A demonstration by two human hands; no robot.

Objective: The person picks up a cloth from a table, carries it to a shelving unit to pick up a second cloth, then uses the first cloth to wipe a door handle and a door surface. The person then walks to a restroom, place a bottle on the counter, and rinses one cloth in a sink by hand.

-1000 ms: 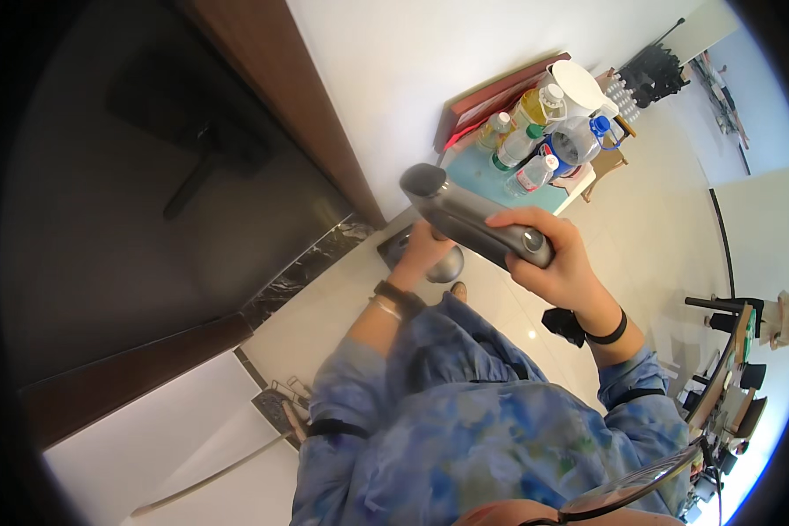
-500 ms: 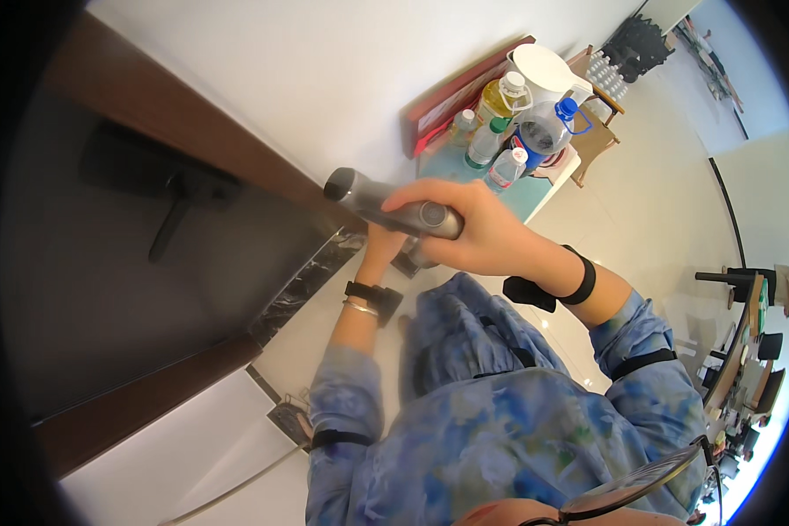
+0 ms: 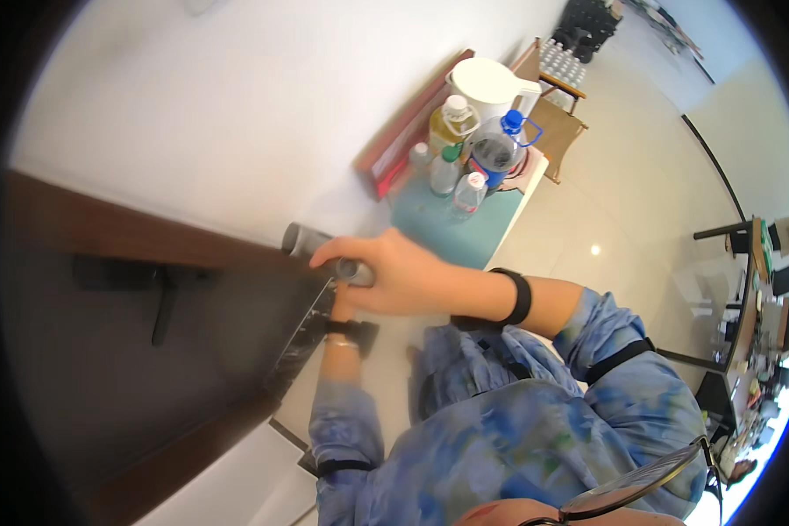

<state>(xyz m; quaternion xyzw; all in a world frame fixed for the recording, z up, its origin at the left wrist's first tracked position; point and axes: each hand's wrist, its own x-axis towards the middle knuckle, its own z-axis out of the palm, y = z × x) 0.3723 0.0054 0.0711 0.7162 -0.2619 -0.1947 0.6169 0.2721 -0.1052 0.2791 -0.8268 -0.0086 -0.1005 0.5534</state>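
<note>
The right hand (image 3: pixel 393 270) grips a grey handheld appliance (image 3: pixel 305 238) left of the surface (image 3: pixel 443 230); the left hand (image 3: pixel 344 303), mostly hidden, cannot be judged. Holding seems the current step, calling for steadiness.

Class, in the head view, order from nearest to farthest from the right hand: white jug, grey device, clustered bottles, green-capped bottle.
1. Grey device: in the right hand.
2. Green-capped bottle: ahead, on the table.
3. White jug: farther along the table.
4. Clustered bottles: beyond the table, upper right.
</note>
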